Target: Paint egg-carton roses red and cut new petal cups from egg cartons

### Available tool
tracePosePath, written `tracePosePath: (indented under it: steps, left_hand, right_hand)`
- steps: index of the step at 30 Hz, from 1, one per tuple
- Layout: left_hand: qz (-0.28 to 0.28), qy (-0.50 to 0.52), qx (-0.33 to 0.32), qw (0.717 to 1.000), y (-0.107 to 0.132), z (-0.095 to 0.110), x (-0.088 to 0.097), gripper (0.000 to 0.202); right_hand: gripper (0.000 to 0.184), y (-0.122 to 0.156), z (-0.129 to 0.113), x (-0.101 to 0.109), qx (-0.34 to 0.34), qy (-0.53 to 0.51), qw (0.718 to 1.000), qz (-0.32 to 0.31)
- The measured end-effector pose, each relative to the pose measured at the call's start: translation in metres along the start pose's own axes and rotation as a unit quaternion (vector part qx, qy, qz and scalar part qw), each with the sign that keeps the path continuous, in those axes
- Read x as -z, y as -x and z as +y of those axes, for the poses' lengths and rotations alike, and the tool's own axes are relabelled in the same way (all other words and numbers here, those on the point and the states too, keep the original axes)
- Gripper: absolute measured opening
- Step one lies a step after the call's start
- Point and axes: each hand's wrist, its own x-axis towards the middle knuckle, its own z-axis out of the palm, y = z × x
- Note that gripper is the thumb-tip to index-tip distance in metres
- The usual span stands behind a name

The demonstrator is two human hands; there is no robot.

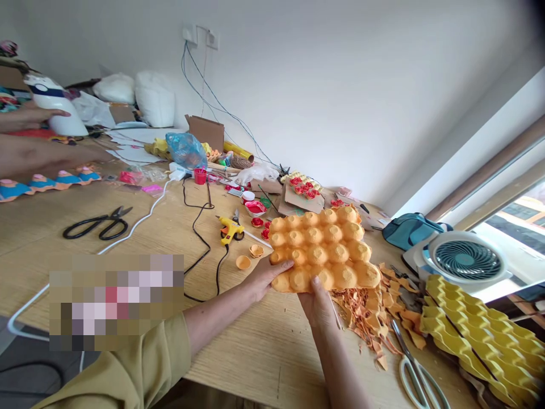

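Observation:
Both my hands hold an orange egg carton, its rounded cups facing me, tilted above the table. My left hand grips its lower left corner with the thumb on the front. Along the bottom edge, my right hand pinches it, thumb in front and the other fingers hidden behind. Beneath it lie orange carton scraps. Two small cut orange cups, one of them a cup, rest to the left near a yellow glue gun. White-handled scissors lie at the right.
Black-handled scissors and a white cable lie at left. Yellow egg trays and a fan stand at right. Red paint and red flowers sit behind. Another person's hand holds a white bottle.

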Motion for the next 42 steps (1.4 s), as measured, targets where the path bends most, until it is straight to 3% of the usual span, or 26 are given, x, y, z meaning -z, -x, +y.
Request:
tracePosePath:
  steps: [12, 31, 42]
  left_hand:
    - [-0.023, -0.029, 0.077, 0.996, 0.005, -0.005, 0.003, 0.043]
    - [-0.039, -0.047, 0.038, 0.997, 0.012, -0.003, -0.003, 0.040]
    - [-0.027, -0.066, 0.087, 0.994, 0.009, -0.011, -0.001, 0.054]
  right_hand:
    - [0.067, 0.002, -0.002, 0.005, 0.029, 0.021, 0.997, 0.068]
    - [0.064, 0.011, -0.005, 0.006, 0.030, -0.018, 0.998, 0.061]
    - [0.072, 0.012, -0.006, 0.003, 0.036, 0.010, 0.994, 0.105]
